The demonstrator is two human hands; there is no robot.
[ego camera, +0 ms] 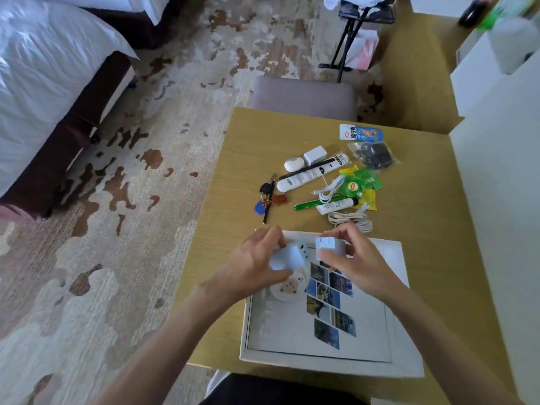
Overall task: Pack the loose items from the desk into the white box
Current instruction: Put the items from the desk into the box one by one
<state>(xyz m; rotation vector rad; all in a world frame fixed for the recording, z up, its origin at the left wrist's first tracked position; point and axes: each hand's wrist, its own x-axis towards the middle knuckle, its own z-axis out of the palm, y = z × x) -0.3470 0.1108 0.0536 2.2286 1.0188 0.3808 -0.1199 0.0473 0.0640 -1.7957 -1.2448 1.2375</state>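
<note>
The wooden desk [263,135] fills the middle of the view, its right side cut off by a white wall. At its 6 o'clock edge lies the white box [321,366], open, with a printed sheet [292,331] of diamond-shaped photos on its floor. The left hand [257,264] hovers over the box's 11 o'clock corner with fingers curled round a white block [287,255], which is blurred and half covered. The right hand [356,258], at 1 o'clock of the box, pinches a white cube [328,245]. Whether the two pieces touch cannot be told. A round white disc [287,287] in the box is partly hidden under the left hand. At 12 o'clock beyond the box the loose things lie together: a remote [309,173], a clear bag [374,154] whose dark contents are unreadable, a blue-and-white packet [361,133], green and yellow sachets [359,182] and a beige cable [350,219] partly behind the right hand. There too are keys [267,194] at 11 o'clock, a small tube [336,204] and an earbud case [293,164].
</note>
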